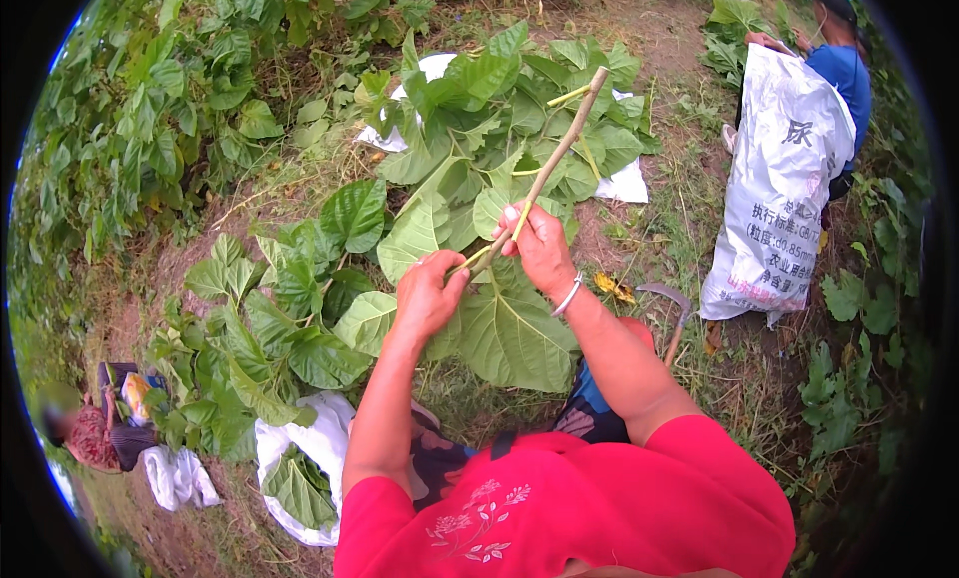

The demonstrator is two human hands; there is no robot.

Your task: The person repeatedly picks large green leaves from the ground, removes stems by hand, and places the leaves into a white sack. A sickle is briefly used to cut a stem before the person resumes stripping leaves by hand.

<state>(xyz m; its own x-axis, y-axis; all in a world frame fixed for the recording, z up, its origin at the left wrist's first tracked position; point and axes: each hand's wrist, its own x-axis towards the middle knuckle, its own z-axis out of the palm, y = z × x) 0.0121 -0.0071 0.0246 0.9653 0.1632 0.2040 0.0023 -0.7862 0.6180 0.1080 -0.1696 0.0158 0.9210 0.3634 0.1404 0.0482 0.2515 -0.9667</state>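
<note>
Brown branch (556, 166) near centre, held in front of the person's red top, tilted, its far end aimed at 1 o'clock; short green stalk stubs along it. Both hands closed, close together near its lower end. Right hand (539, 248), just off centre toward 2 o'clock: fingers wrapped round the branch, pale bracelet (567, 294) on wrist. Left hand (430, 293), just off centre toward 9: thumb and fingers pinching a green stalk (473, 260) beside the branch's lower end; exact contact with the branch partly hidden, cannot tell. Large leaf (514, 338), pale side up, just below the hands toward 5.

Leaf pile (489, 78) at 12, white sheeting (624, 183) showing under its edges. More leafy stems (325, 356) at 8. Open white bag (335, 418) at 7, leaves inside. Sickle (677, 333) between 3 and 4, on grass; yellow leaf (611, 286) near it, at 3.

Tall white printed sack (769, 168) upright between 2 and 3; co-worker in blue (849, 73) behind it. Another person in patterned red (90, 438) far out at 8, white bundle (180, 478) near them.
</note>
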